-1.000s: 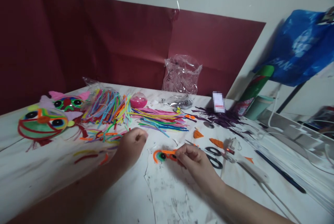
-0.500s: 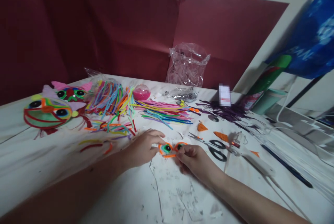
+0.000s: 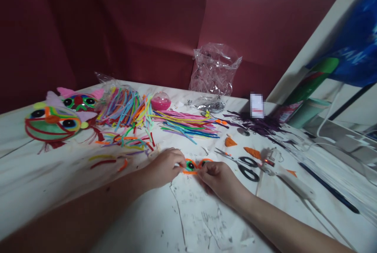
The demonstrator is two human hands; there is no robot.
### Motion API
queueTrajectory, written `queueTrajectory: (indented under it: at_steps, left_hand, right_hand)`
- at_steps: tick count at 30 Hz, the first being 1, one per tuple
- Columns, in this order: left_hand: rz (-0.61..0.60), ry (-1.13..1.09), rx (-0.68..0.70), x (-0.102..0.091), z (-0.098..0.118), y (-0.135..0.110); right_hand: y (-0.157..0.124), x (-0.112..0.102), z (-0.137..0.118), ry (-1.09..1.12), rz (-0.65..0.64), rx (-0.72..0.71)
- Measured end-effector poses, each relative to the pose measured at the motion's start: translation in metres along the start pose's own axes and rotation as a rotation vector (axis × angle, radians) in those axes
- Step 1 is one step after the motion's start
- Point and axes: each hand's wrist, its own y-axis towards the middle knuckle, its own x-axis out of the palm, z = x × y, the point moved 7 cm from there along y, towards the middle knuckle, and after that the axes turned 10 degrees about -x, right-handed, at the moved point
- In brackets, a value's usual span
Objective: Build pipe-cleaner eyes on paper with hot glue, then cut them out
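A small orange pipe-cleaner piece with green and black eyes lies on the white table between my two hands. My left hand pinches its left end with closed fingers. My right hand pinches its right end, fingers curled. Black-handled scissors lie just right of my right hand. A white glue gun with a small red light rests beyond the scissors.
Piles of coloured pipe cleaners spread across the middle. Two finished animal faces sit at the left. A pink dome, a clear plastic bag, purple scraps and orange felt bits lie behind.
My left hand moved right from the loose pipe cleaners and took hold of the eye piece's left end. The camera tilted down a little.
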Motion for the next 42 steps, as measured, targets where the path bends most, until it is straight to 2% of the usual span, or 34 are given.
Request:
queueTrajectory:
  at_steps: [4, 15, 20, 24, 31, 42]
  left_hand:
    - [0.025, -0.012, 0.003, 0.000, -0.001, 0.000]
    - [0.063, 0.015, -0.053, 0.005, -0.004, 0.002]
    - [0.080, 0.028, -0.054, 0.005, -0.003, 0.003]
    - [0.091, 0.033, -0.047, 0.005, -0.002, 0.003]
    - [0.093, 0.031, -0.058, 0.006, -0.004, 0.002]
    - [0.083, 0.030, -0.051, 0.006, -0.001, 0.002]
  right_hand:
    - [0.000, -0.001, -0.005, -0.102, -0.001, -0.012]
    - [0.000, -0.001, -0.007, -0.182, 0.011, -0.020]
    - [-0.001, -0.009, -0.006, -0.235, 0.028, -0.053]
    - [-0.006, -0.016, -0.010, -0.343, 0.068, -0.120]
    - [-0.015, -0.007, -0.026, -0.522, 0.042, -0.287]
    - [-0.010, -0.007, -0.024, -0.540, 0.052, -0.228]
